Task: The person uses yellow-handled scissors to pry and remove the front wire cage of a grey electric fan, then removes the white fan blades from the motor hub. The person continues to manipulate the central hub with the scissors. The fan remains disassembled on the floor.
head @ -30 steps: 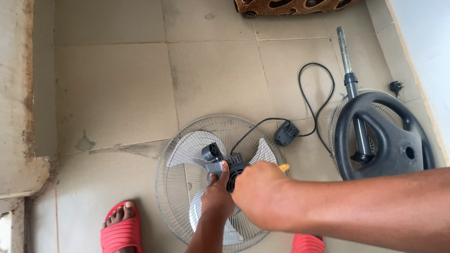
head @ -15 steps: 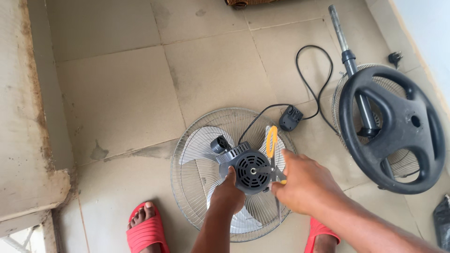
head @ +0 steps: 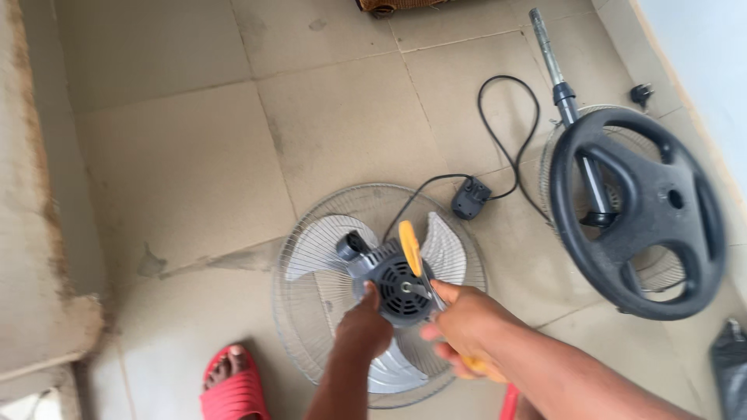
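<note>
Fan motor [head: 398, 289]: dark grey round housing, vented back face, shaft at centre, grey knob at its 10 o'clock. Sits on pale blades [head: 327, 245] inside wire guard [head: 311, 311], flat on tiled floor [head: 194, 155], frame lower centre.

Left hand [head: 364, 327] clenched on motor's lower left edge. Right hand [head: 465, 327] grasps yellow-handled tool [head: 410, 247]; yellow part crosses motor toward 12 o'clock; tool type unclear.

Black cord [head: 506, 117] runs from motor to switch box [head: 470, 199] at 2 o'clock. Round black base [head: 638, 210] with pole [head: 551, 56] at 3 o'clock, over second guard. Red sandal [head: 232, 385] at 8 o'clock.
</note>
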